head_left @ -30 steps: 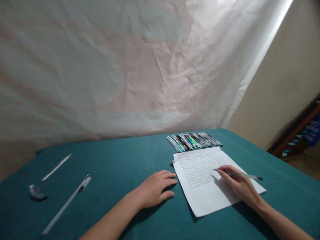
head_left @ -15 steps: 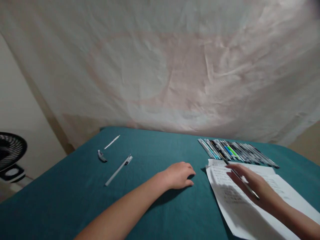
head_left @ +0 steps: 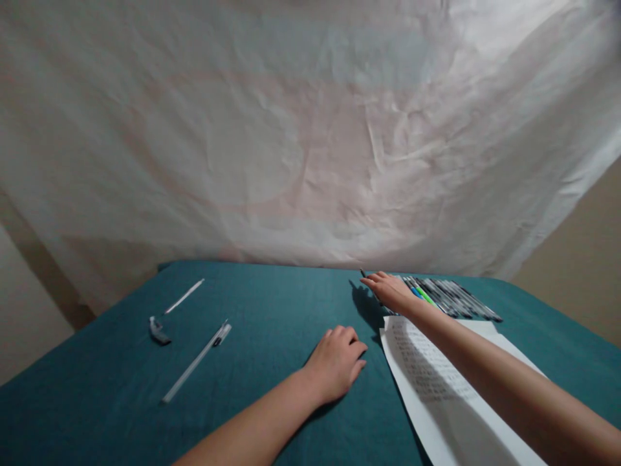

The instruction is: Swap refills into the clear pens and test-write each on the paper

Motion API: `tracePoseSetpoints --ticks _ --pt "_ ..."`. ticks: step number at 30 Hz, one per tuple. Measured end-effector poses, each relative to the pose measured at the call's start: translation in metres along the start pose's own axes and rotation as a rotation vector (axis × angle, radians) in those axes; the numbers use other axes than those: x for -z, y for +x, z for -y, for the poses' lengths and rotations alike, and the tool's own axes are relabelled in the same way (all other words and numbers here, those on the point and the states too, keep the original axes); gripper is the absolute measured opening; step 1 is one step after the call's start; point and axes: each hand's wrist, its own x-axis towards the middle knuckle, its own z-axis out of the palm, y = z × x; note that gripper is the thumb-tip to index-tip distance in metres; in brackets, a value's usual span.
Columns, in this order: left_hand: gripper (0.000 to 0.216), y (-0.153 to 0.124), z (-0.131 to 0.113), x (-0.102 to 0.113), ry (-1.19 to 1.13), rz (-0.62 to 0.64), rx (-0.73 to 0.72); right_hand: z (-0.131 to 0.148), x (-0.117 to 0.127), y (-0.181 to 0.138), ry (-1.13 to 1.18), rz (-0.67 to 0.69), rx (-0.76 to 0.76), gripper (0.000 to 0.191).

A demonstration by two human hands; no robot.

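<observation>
My right hand (head_left: pixel 388 290) reaches across the table to the left end of a row of several pens (head_left: pixel 453 299). Its fingers are pressed together over a pen (head_left: pixel 362 273), of which only the dark tip shows beyond the fingertips. My right forearm crosses a white sheet of paper (head_left: pixel 427 382) covered with handwriting. To the left of the sheet, my left hand (head_left: pixel 337 361) rests palm down on the teal tablecloth (head_left: pixel 272 304). Its fingers are loosely spread and hold nothing.
At the left of the table lie a thin white refill (head_left: pixel 184 296), a clear pen barrel (head_left: pixel 196 362) and a small grey piece (head_left: pixel 158 331). A crumpled white sheet (head_left: pixel 291 129) hangs behind the table's far edge. A beige wall shows at right.
My right hand lifted off the paper with the pen and moved forward to the left end of the pen row. The view swung left, then back. The left hand stayed put.
</observation>
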Motion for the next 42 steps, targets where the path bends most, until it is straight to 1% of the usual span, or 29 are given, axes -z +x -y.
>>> tracePoseSetpoints --ticks 3,6,9,12,14,16,17,19,20,22,24,26,28,31,34,35,38,42 --pt "0.022 0.001 0.002 0.001 -0.019 0.001 -0.004 0.005 -0.01 0.003 -0.012 0.028 0.0 0.047" --pt "0.023 0.001 0.004 0.001 -0.028 0.002 -0.008 0.007 -0.014 0.002 -0.017 0.033 -0.014 0.047" --pt "0.023 0.0 0.005 0.001 -0.028 0.004 -0.01 0.007 -0.013 -0.001 -0.013 0.021 -0.034 0.045" --pt "0.023 0.001 0.004 0.002 -0.03 0.011 -0.02 0.006 -0.004 -0.006 -0.002 -0.002 -0.044 0.045" --pt "0.023 0.001 0.004 0.004 -0.039 0.024 -0.032 0.007 0.006 -0.01 0.024 -0.056 -0.05 0.046" --pt "0.024 0.002 0.006 0.008 -0.058 0.052 -0.052 0.013 0.02 -0.017 0.093 -0.167 -0.058 0.048" --pt "0.025 0.002 0.007 0.01 -0.069 0.072 -0.061 0.018 0.027 -0.022 0.143 -0.234 -0.064 0.049" --pt "0.026 0.003 0.013 0.017 -0.085 0.122 -0.046 0.034 0.039 -0.036 0.266 -0.326 -0.038 0.046" --pt "0.026 0.003 0.016 0.022 -0.086 0.146 -0.015 0.045 0.043 -0.045 0.328 -0.361 -0.023 0.042" --pt "0.025 0.001 0.024 0.033 -0.065 0.184 0.089 0.07 0.048 -0.066 0.454 -0.367 0.053 0.035" --pt "0.025 -0.003 0.032 0.045 -0.02 0.2 0.217 0.097 0.048 -0.088 0.559 -0.308 0.113 0.034" --pt "0.027 -0.012 0.041 0.058 0.049 0.204 0.349 0.119 0.045 -0.107 0.623 -0.214 0.155 0.032" --pt "0.029 -0.027 0.05 0.07 0.144 0.201 0.487 0.134 0.04 -0.119 0.67 -0.184 0.168 0.031" --pt "0.033 -0.055 0.064 0.084 0.336 0.152 0.691 0.144 0.032 -0.127 0.728 -0.185 0.154 0.029" --pt "0.035 -0.083 0.077 0.091 0.445 0.178 0.89 0.145 0.025 -0.129 0.768 -0.21 0.135 0.028" --pt "0.035 -0.091 0.08 0.092 0.458 0.182 0.932 0.145 0.023 -0.129 0.776 -0.217 0.132 0.029" --pt "0.034 -0.105 0.087 0.092 0.461 0.197 0.981 0.145 0.02 -0.13 0.8 -0.222 0.13 0.031" --pt "0.031 -0.109 0.09 0.088 0.461 0.206 0.959 0.145 0.022 -0.131 0.829 -0.221 0.127 0.031"
